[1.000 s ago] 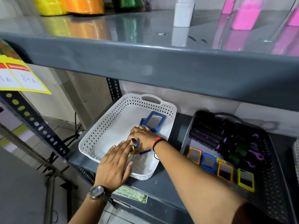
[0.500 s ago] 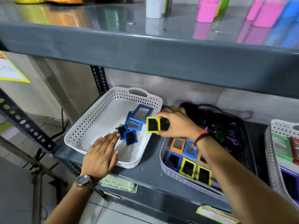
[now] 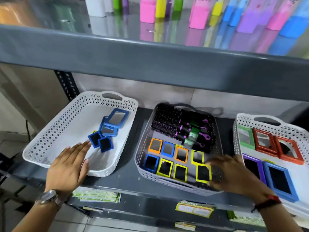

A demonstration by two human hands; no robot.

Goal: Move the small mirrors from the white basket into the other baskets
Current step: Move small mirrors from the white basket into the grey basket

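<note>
The right hand (image 3: 234, 174) sits low in the gray basket (image 3: 138, 158), its blurry fingers at a yellow mirror (image 3: 203, 172); I cannot tell if they grip it. It is best to lay the mirror flat, in line with the row, then let go. The left hand (image 3: 68, 166) rests flat and open on the white basket (image 3: 50, 131), where four blue mirrors (image 3: 105, 144) wait.

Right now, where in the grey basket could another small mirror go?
The grey basket is crowded: hairbrushes behind, two mirror rows in front, right hand over the yellow mirror. Bare floor shows between the orange mirror and the yellow-framed one.
</note>
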